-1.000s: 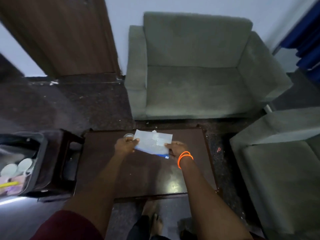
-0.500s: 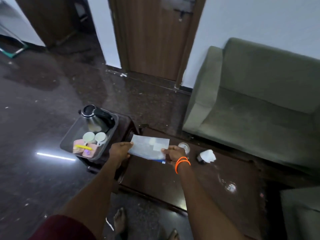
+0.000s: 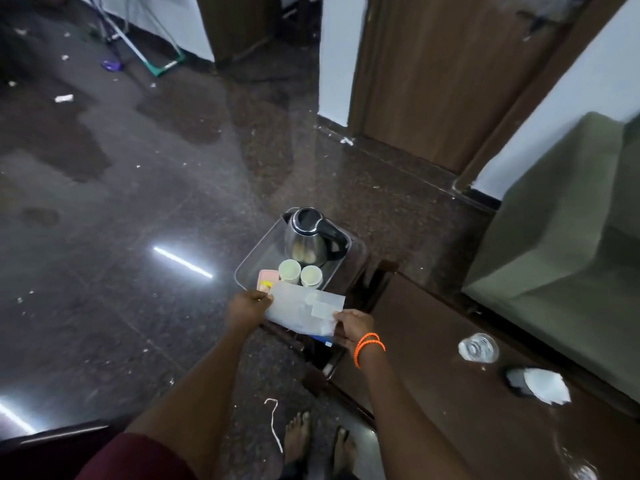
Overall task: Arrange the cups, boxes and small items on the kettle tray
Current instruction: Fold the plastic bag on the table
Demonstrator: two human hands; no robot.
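Both hands hold a flat white packet (image 3: 304,311) over the near end of the clear kettle tray (image 3: 250,259). My left hand (image 3: 246,306) grips its left edge and my right hand (image 3: 353,327), with orange bands on the wrist, grips its right edge. On the tray stand a steel kettle (image 3: 311,242) with a black handle, two white cups (image 3: 300,273) and a pink box (image 3: 267,276) with a small yellow item on it. The packet hides the tray's near part.
The tray sits on a small dark side table (image 3: 360,271). To the right lies a brown coffee table (image 3: 450,358) with a glass (image 3: 478,347) and a dark holder with white paper (image 3: 536,382). A green sofa (image 3: 561,244) stands beyond. A white cord (image 3: 273,424) lies by my bare feet.
The view has swung left from the coffee table toward the kettle tray. Both hands have carried the packet leftward, and it now hangs over the tray's near end.
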